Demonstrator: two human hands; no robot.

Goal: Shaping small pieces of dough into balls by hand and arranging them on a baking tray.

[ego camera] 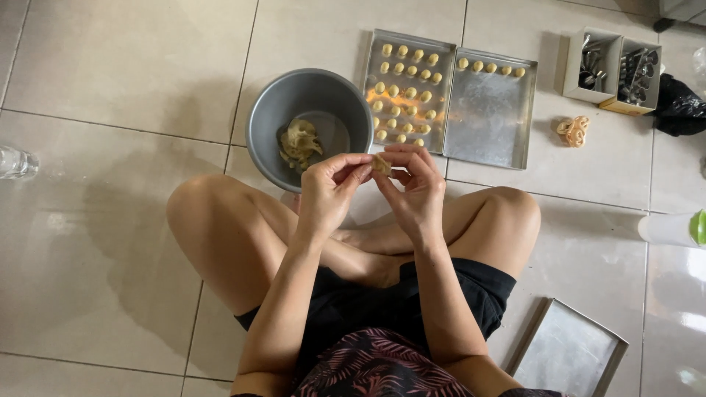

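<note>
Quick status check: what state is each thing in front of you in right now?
Dough piece: pinched between both hands.
Left hand: gripping it.
Right hand: gripping it.
Grey bowl: nearly empty, some dough left.
Left tray: mostly filled.
Right tray: one row only.
Third tray: bare.

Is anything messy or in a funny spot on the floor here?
Mostly tidy. One small clump of pale dough lies on the bare floor tile, right of the two baking trays, not on a tray or in the grey bowl. The left hand and right hand pinch a dough piece.
</note>
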